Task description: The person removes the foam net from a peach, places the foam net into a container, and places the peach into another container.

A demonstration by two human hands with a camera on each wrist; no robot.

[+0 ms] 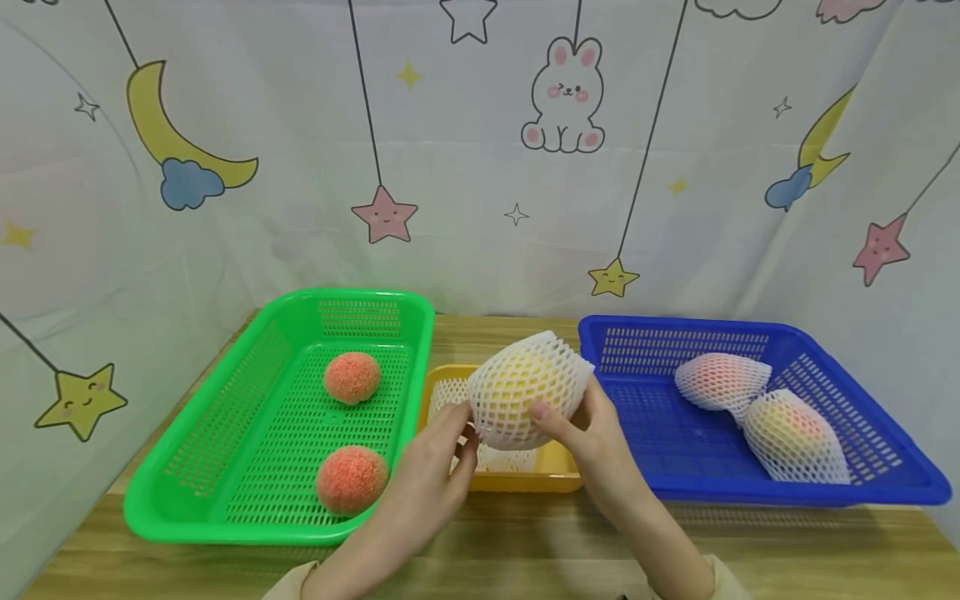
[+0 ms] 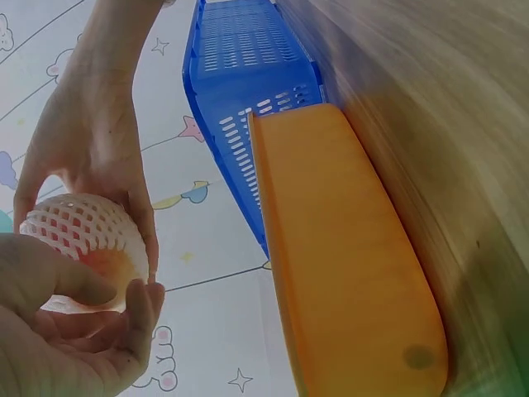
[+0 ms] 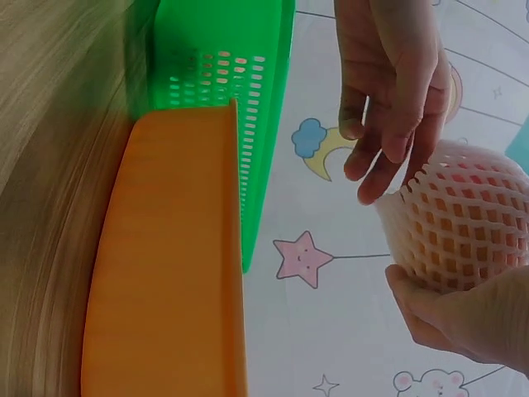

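A yellow and reddish peach-like fruit sits inside a white foam net, raised over the orange basket. My right hand holds the netted fruit from the right, its thumb across the front. At the left end, my left hand pinches the edge of the net with curled fingers. The left wrist view shows the fruit's bare end through the net's opening beside the left thumb. In the right wrist view, the left fingertips are right at the net's rim.
A green basket on the left holds two pinkish-red fruits. On the right, a blue basket holds two fruits in white foam nets. White foam netting lies in the orange basket. All three stand on a wooden table before a patterned curtain.
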